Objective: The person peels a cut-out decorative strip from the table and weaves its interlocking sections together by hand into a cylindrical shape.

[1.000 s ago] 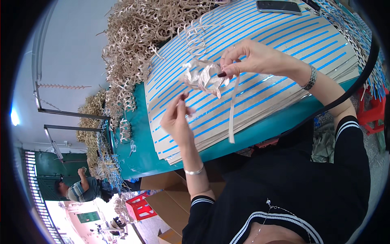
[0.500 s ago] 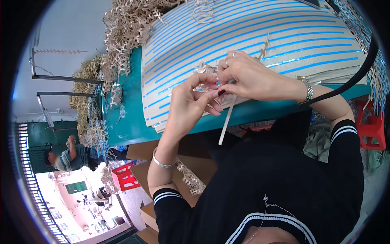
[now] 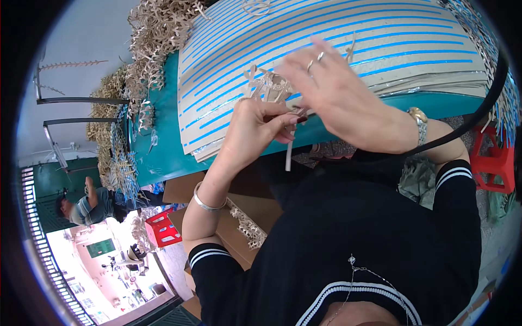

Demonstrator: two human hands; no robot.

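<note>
My left hand (image 3: 251, 127) is closed in a pinch on a coiled gold leaf-shaped strip (image 3: 274, 87), whose loops stick up beyond the fingers. A narrow pale strip (image 3: 289, 157) hangs down below that pinch, past the table edge. My right hand (image 3: 345, 100) is just to the right with its fingers apart, and motion smears the fingertips. Its thumb side is close to the left fingertips; whether they touch is hidden. Beneath both hands lie stacked beige sheets (image 3: 234, 60) with blue stripes.
The sheets rest on a green table (image 3: 166, 152). Heaps of gold leaf strips (image 3: 157, 38) line its left side, and blue and beige strips (image 3: 503, 103) hang at the right. A black cord (image 3: 484, 103) crosses my right arm. Cardboard boxes (image 3: 187, 187) and a red stool (image 3: 492, 163) stand nearby.
My right hand has come away from the left fingertips, and its fingers have spread. The left hand keeps its pinch, and more of the coiled strip shows above it.
</note>
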